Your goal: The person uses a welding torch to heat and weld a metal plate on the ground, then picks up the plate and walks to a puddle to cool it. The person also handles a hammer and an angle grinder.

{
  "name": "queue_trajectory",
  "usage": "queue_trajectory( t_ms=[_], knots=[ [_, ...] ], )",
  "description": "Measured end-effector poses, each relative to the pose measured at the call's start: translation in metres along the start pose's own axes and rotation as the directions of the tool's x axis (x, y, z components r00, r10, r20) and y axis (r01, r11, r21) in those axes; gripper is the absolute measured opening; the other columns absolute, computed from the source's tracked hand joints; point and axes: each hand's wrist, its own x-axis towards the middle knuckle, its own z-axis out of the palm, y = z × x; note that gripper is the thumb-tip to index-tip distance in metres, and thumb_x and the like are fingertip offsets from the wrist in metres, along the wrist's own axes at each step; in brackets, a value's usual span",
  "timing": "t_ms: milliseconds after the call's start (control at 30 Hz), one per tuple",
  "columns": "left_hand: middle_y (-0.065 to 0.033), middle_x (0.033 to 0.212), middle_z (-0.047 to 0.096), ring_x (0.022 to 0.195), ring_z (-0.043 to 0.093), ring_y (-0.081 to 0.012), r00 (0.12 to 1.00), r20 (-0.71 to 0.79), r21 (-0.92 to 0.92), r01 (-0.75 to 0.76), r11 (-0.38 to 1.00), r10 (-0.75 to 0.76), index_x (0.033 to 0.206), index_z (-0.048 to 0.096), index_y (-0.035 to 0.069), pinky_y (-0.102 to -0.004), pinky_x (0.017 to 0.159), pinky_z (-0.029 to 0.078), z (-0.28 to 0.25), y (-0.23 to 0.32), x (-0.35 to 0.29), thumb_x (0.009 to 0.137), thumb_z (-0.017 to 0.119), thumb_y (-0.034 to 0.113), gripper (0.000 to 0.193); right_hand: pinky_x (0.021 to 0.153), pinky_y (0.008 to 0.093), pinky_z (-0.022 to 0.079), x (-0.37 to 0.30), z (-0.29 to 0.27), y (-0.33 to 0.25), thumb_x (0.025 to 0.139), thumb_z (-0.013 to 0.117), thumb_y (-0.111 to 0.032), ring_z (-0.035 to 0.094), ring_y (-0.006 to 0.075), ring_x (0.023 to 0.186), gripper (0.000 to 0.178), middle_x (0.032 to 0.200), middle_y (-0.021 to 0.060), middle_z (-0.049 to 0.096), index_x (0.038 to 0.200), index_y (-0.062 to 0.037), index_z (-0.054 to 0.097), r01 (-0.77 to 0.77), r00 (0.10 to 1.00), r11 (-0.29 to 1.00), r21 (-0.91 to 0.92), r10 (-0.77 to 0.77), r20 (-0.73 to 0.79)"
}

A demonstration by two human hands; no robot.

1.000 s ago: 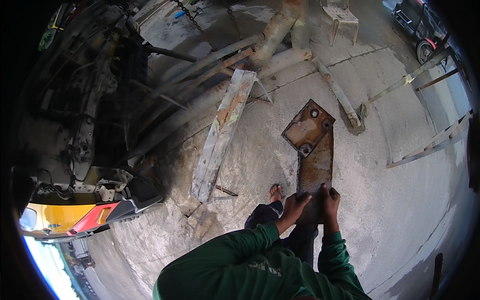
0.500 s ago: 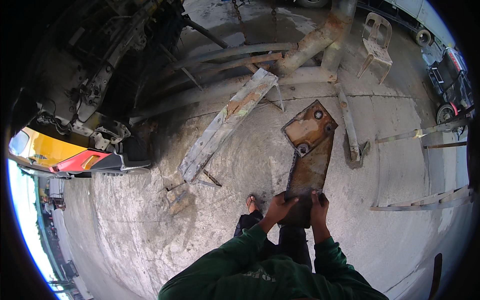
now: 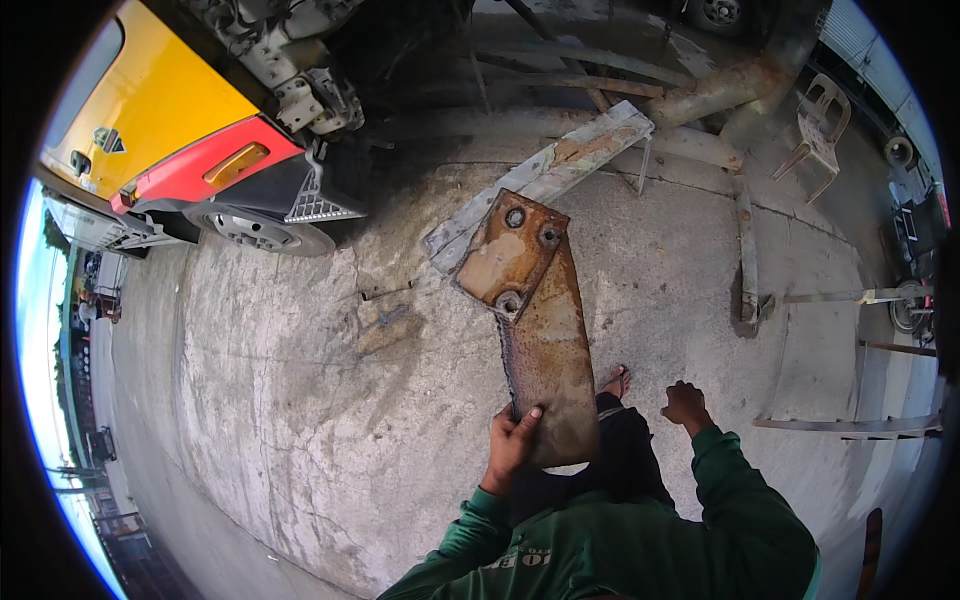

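Observation:
My left hand (image 3: 512, 445) is closed on the lower left edge of a rusty metal bracket (image 3: 550, 350), its thumb lying across the face. The bracket is a long brown plate held up in front of my legs. At its far end sits a squarish plate (image 3: 497, 252) with three round holes or bosses near its corners, joined at an angle. My right hand (image 3: 686, 405) is off the bracket, out to the right, its fingers curled in with nothing visible in them.
A worn plank bench (image 3: 560, 165) stands ahead, partly behind the bracket. At left is a yellow and red truck cab (image 3: 170, 110) with its wheel (image 3: 265, 232). Large rusty pipes (image 3: 710, 95), a plastic chair (image 3: 815, 135) and a metal bar (image 3: 746, 250) lie or stand to the right.
My right hand has let go of the bracket and moved right. My left hand still holds it, now further left in view. The view has swung left, showing more of the truck.

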Motion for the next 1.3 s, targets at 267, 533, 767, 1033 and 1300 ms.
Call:
queue_trajectory(
  t_ms=[267, 533, 767, 1033, 1300],
  knots=[
    [-0.0085, 0.100, 0.073, 0.090, 0.065, -0.0130, 0.928, -0.370, -0.001, -0.057, 0.998, 0.053, 0.119, 0.064, -0.008, -0.0308, 0.082, 0.054, -0.301, 0.007, -0.150, 0.098, 0.071, 0.029, 0.043, 0.112, 0.0589, 0.040, -0.096, 0.114, -0.178, 0.089, 0.067, -0.050, 0.058, 0.0372, 0.130, 0.059, 0.138, 0.0125, 0.065, 0.138, -0.0174, 0.064, 0.310, 0.711, 0.941, -0.136, -0.135, 0.690],
    [-0.0103, 0.100, 0.073, 0.086, 0.068, -0.0141, 0.594, -0.804, -0.215, -0.313, 0.925, 0.013, 0.119, 0.063, -0.010, -0.0301, 0.078, 0.055, -0.555, 0.011, -0.276, 0.097, 0.071, 0.024, 0.040, 0.111, 0.0445, 0.042, -0.107, -0.060, -0.480, 0.102, 0.049, -0.046, 0.059, 0.0312, 0.128, 0.057, 0.135, 0.0168, 0.065, 0.141, -0.0056, 0.059, 0.233, 0.592, 0.860, 0.454, -0.496, 0.635],
    [-0.0116, 0.105, 0.072, 0.088, 0.068, -0.0156, 0.270, -0.962, -0.166, -0.449, 0.878, -0.044, 0.120, 0.063, -0.010, -0.0302, 0.080, 0.055, -0.821, 0.015, -0.330, 0.098, 0.069, 0.023, 0.040, 0.095, 0.0447, 0.055, -0.042, -0.078, -0.840, 0.106, 0.050, -0.033, 0.068, 0.0331, 0.109, 0.044, 0.117, 0.0191, 0.071, 0.129, 0.0027, 0.063, -0.195, 0.755, 0.771, 0.606, -0.276, 0.595],
    [-0.0113, 0.101, 0.073, 0.086, 0.067, -0.0152, -0.045, -0.978, -0.154, -0.501, 0.852, -0.203, 0.118, 0.064, -0.010, -0.0300, 0.079, 0.054, -1.081, 0.052, -0.428, 0.097, 0.070, 0.021, 0.038, 0.059, 0.0358, 0.060, 0.016, -0.298, -1.336, 0.100, 0.060, -0.018, 0.072, 0.0228, 0.080, 0.032, 0.103, 0.0136, 0.072, 0.123, 0.0041, 0.062, 0.457, 0.723, 0.746, 0.484, -0.628, 0.286],
    [-0.0123, 0.102, 0.073, 0.087, 0.068, -0.0164, -0.143, -0.954, -0.155, -0.517, 0.842, -0.263, 0.118, 0.064, -0.010, -0.0308, 0.079, 0.055, -1.422, 0.050, -0.476, 0.096, 0.071, 0.022, 0.039, 0.058, 0.0343, 0.055, 0.080, -0.327, -1.736, 0.099, 0.062, -0.022, 0.068, 0.0186, 0.074, 0.034, 0.095, 0.0068, 0.069, 0.128, -0.0034, 0.060, 0.573, 0.763, 0.768, 0.285, -0.627, 0.158]
  ],
)
